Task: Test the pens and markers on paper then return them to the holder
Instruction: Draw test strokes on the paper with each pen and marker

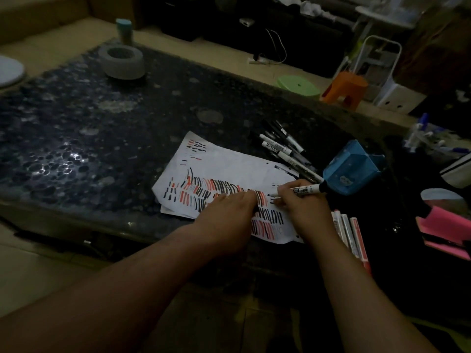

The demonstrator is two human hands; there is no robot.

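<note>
We find the right hand (300, 207) pinching a white-barrelled marker (305, 189) between curled fingers, tip down on the paper (229, 161) at the right end of the rows of red and black strokes. The marker's long axis runs roughly from 9 o'clock to 3 o'clock, and its dark rear end lies just beside the blue holder (354, 169). The left hand (224, 217) lies flat on the sheet with its fingers straight, holding nothing, pinning the paper to the table (102, 123). From the right hand the holder sits at 2 o'clock, near; this hand is plainly the closer. We judge the return a short carry rear end first. Loose black markers (283, 149) lie at 12 o'clock, red markers (353, 233) at 4 o'clock.
</note>
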